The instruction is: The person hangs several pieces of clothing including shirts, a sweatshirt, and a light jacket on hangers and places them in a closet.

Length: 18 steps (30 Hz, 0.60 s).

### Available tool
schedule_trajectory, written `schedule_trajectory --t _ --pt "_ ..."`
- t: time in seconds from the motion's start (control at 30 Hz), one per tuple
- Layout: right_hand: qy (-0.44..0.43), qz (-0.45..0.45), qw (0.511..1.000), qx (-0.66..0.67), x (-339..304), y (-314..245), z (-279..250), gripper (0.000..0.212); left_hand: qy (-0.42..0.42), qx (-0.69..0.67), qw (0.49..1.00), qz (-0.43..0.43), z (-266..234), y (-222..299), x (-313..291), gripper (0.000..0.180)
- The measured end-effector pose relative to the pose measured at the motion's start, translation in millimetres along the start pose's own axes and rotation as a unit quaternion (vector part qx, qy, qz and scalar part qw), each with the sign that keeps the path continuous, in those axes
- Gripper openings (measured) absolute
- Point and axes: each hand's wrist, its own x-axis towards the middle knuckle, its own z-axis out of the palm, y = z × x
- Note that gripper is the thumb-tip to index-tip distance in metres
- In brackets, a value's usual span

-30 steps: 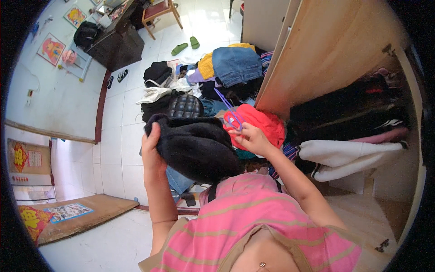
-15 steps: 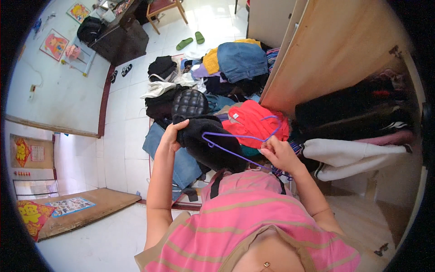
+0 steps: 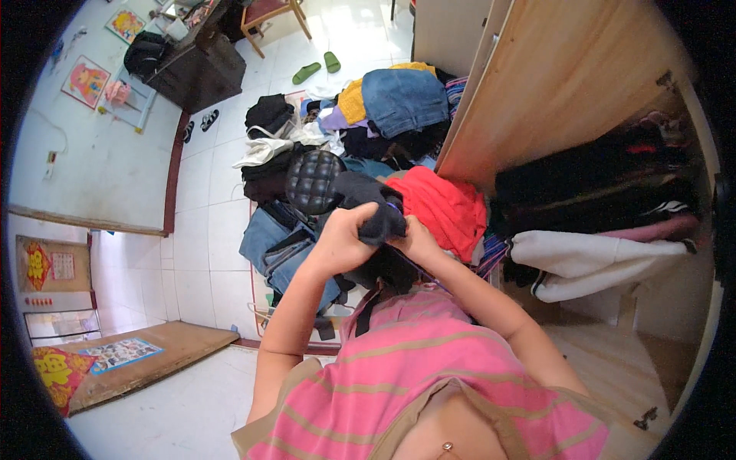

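Note:
In front of my chest a black garment (image 3: 383, 224) is bunched up between my hands. My left hand (image 3: 346, 239) is closed on it from the left, thumb on top. Close beside, my right hand (image 3: 418, 242) has its fingers bent at the garment's right edge, gripping the purple hanger, of which only a sliver (image 3: 394, 205) shows at the cloth. The rest of the hanger is mostly hidden by the garment and my hands. Just beyond my right hand lies a red garment (image 3: 448, 215). A black quilted round seat (image 3: 316, 182) is beyond my left hand.
Piled clothes cover the floor ahead, with folded jeans (image 3: 406, 101) on top and more denim (image 3: 264, 241) at the left. At the right, a wooden wardrobe door (image 3: 552, 84) stands ajar beside shelved clothes, including a white garment (image 3: 590, 257). Green slippers (image 3: 307, 73) lie farther off.
My hands have come together, the right moving left with the hanger. The hanger, plainly visible before, is now largely covered by the black garment, which is gathered up between my hands.

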Motion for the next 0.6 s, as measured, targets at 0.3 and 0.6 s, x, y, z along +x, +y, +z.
schedule_trajectory --t 0.3,0.6 --pt "0.131 -0.077 0.98 0.128 -34.9 -32.6 -53.3 0.028 0.064 -0.014 0.997 0.032 -1.5 12.9 -57.8 0.026" --pt "0.09 -0.371 0.924 -0.017 -59.3 -87.4 -83.9 0.026 0.303 0.247 0.919 -0.044 25.2 7.9 -46.3 0.069"
